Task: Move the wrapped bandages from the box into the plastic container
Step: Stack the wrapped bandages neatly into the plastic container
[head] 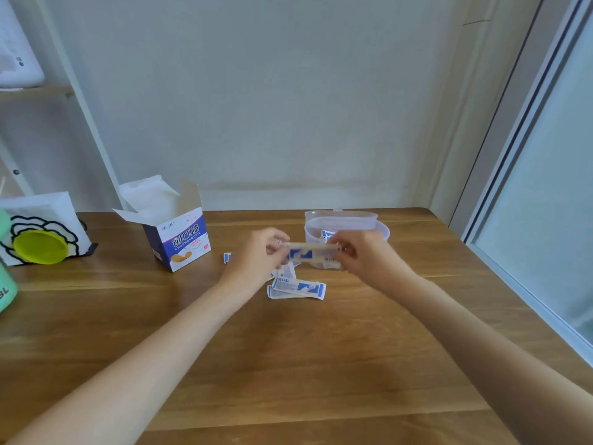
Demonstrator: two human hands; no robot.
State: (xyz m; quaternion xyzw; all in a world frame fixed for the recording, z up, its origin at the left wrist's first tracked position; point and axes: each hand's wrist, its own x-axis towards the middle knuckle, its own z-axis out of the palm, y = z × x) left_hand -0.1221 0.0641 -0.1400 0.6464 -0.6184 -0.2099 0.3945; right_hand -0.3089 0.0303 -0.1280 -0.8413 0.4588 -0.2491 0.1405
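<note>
From the head camera, both forearms reach forward over a wooden table (pixel 321 364) and the hands meet above its middle. The left hand (pixel 256 255) pinches one end of a wrapped bandage (pixel 309 252) and the right hand (pixel 361 255) pinches the other end, so the strip is stretched level between them, raised off the tabletop. The fingers of both hands are curled round the ends of the strip; its blue and white print faces the camera.

Just behind the right hand stands the clear plastic container (pixel 378 232), open at the top, with at least one blue-and-white wrapper visible inside near its rim. Its lid (pixel 340 216) appears to lean behind it, though the clear plastic makes the edges hard to tell apart.

Below the hands, nearer the person, a small heap of loose bandages (pixel 296 289) lies on the table, overlapping one another. A single small piece (pixel 227 257) lies just to the left of the left hand.

Farther left of the left hand, and a little behind it, the bandage box (pixel 179 242) stands with its top flaps open and white paper showing above the opening.

Well to the left, at the table's edge, are a white bag with a flower drawing (pixel 48 216), a yellow-green disc (pixel 40 247) in front of it, and part of a mint green bottle (pixel 6 284).
</note>
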